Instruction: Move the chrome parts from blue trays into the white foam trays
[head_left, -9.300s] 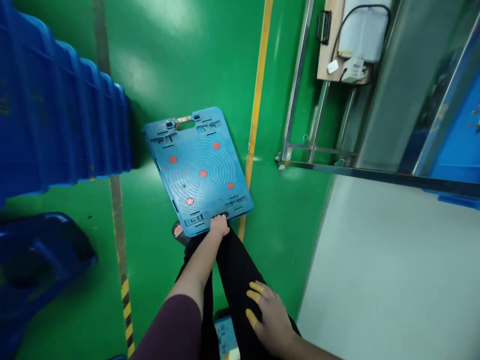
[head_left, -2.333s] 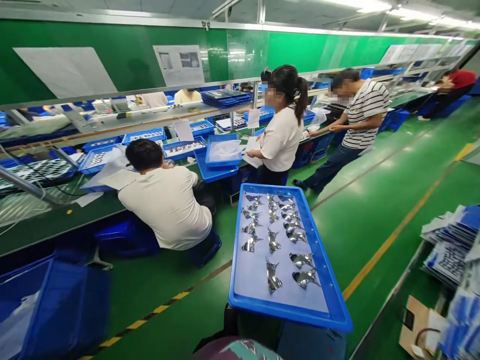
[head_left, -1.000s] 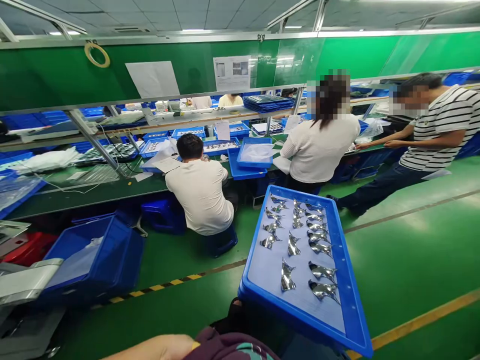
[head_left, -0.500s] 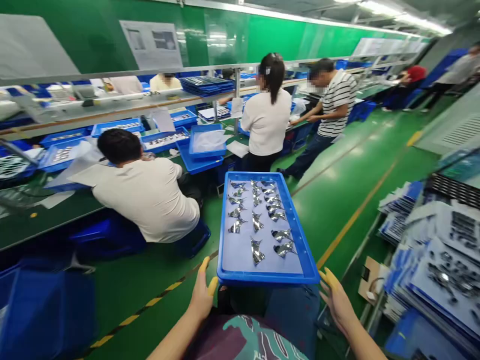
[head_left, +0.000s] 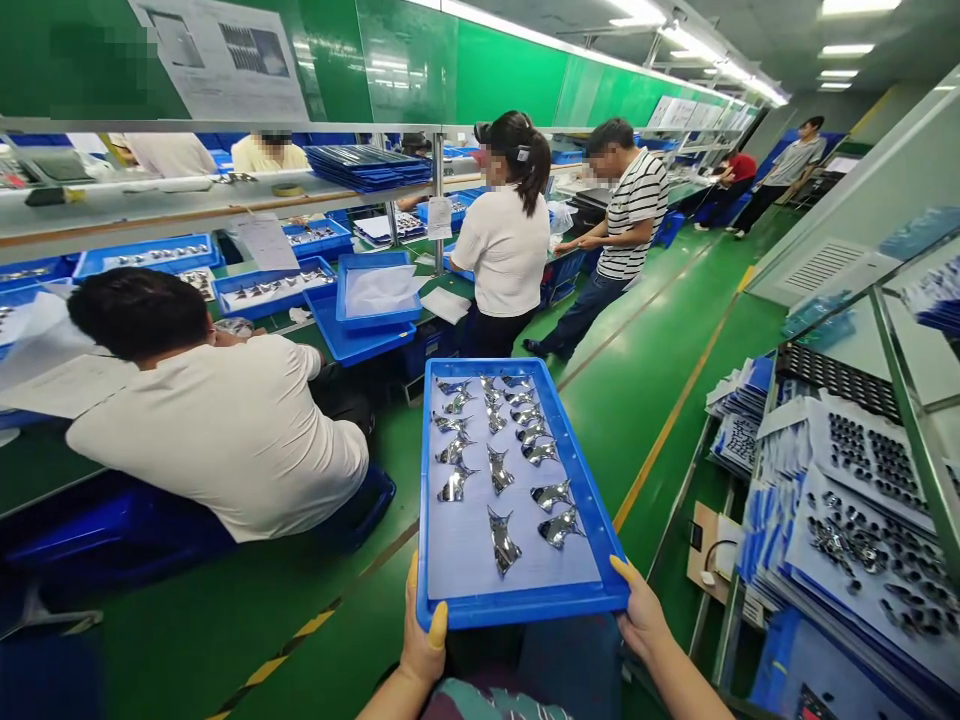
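In front of me is a blue plastic tray [head_left: 525,608], lined with a white sheet [head_left: 465,565]. Shiny, curved metal pieces [head_left: 499,470] with pointed ends lie on the sheet in three loose columns. My left hand [head_left: 424,635] is closed on the tray's near left corner, its thumb on the rim and the other fingers along the side, partly hidden. At the near right corner, my right hand [head_left: 642,610] grips the rim with the thumb on top; its other fingers are mostly hidden below. Yellow covers show on some of the fingertips.
A seated person in white [head_left: 217,430] is close on the left, at a long workbench [head_left: 292,325] with blue trays. Two people stand farther along it. At right, a metal rack [head_left: 919,420] holds stacked sheets with small metal parts. Green floor [head_left: 660,330] runs between.
My hands, spread beside the tray's near corners before, have closed on them. The tray appears lower and nearer in view. The view has turned right, and the seated person looks larger.
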